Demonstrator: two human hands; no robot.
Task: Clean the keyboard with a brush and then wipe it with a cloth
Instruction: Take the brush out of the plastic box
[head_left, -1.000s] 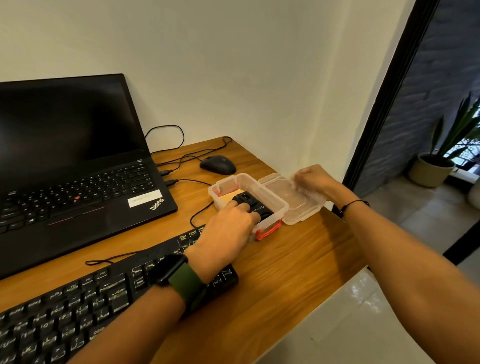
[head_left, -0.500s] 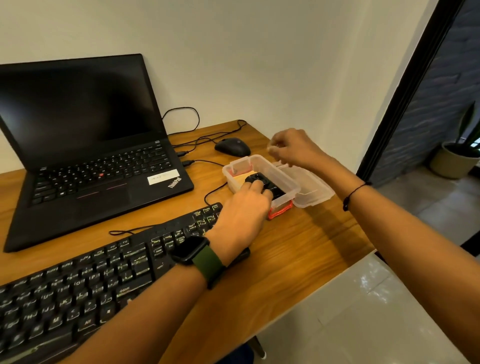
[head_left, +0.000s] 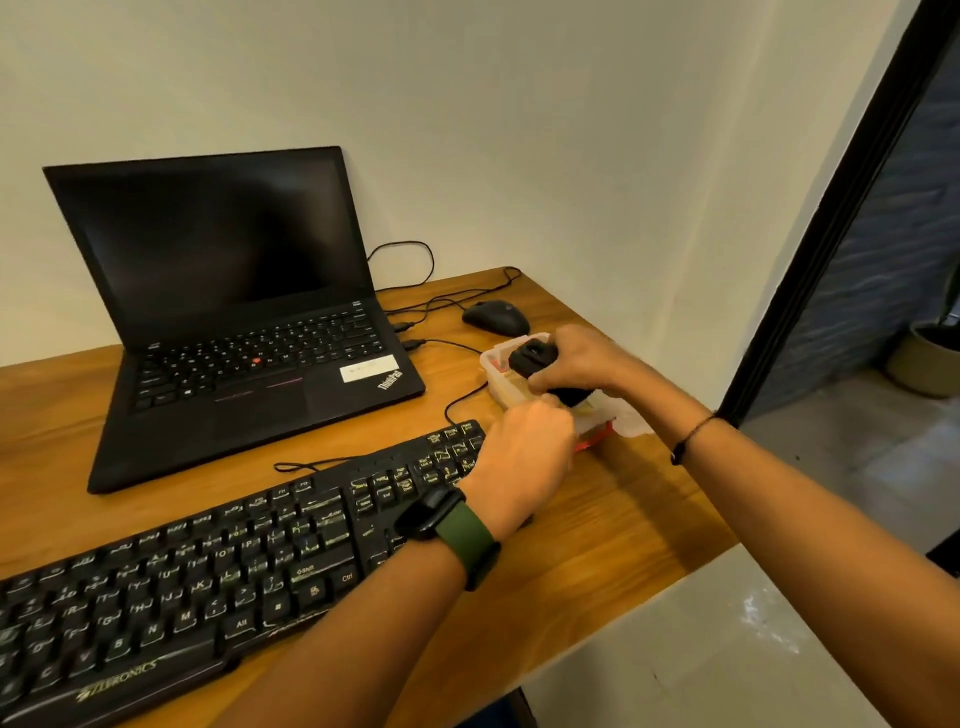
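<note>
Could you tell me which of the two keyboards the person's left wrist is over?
The separate black keyboard at the desk's front; the left hand reaches over its right end. The laptop keyboard lies farther back, untouched.

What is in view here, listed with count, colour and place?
keyboard: 1, black, front left of the desk
laptop: 1, black, open, back left
mouse: 1, black, back right
plastic box: 1, clear with red latch, right of keyboard
black tool: 1, above the box
desk: 1, wooden
plant pot: 1, tan, far right floor
smartwatch: 1, black with green strap, left wrist
left hand: at the box
right hand: grips the black tool
</note>
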